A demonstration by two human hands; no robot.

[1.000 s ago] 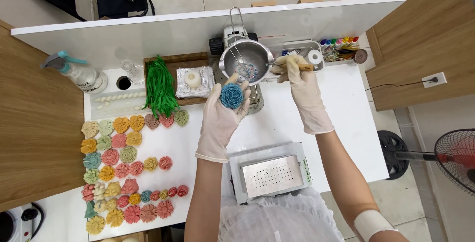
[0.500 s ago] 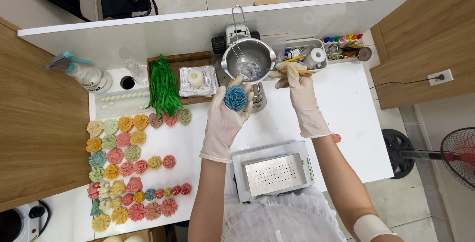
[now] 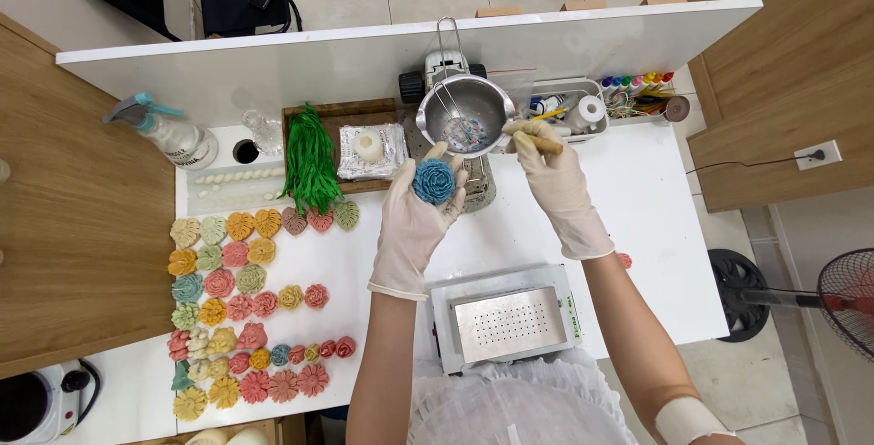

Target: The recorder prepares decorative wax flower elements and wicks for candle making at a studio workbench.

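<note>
- Head view, nearest first: a white frilled apron [image 3: 496, 404] fills the bottom edge, and just beyond it a metal hot plate [image 3: 506, 321] with a perforated top sits on the white table [image 3: 655, 227].
- Left of the arms, rows of coloured flower and leaf pieces [image 3: 246, 308] lie flat on the table, well apart from both hands.
- Left hand [image 3: 414, 222], gloved, is palm up with the fingers [image 3: 397, 192] curled loosely round a blue flower [image 3: 434, 181]; the flower rests in the palm, held above the table just in front of the pan.
- Right hand [image 3: 560, 186], gloved, has its fingers closed in a pinch on a thin brush [image 3: 537, 143], whose handle shows as a wooden stick; its tip points toward the pan's rim.
- Steel pan [image 3: 464, 117] sits just behind both hands, with a pale, speckled residue on its bottom; whether that is liquid I cannot tell.
- Further back: a tray [image 3: 339, 149] with green strands [image 3: 309, 163] and a white piece on foil, a spray bottle [image 3: 168, 136] to the left, and a box of small pots [image 3: 628, 90] to the right.
- Judged step: loading the brush at the pan to coat the blue flower.
- Next move calls for a steady left palm, and a light brush touch so the petals keep their shape.
</note>
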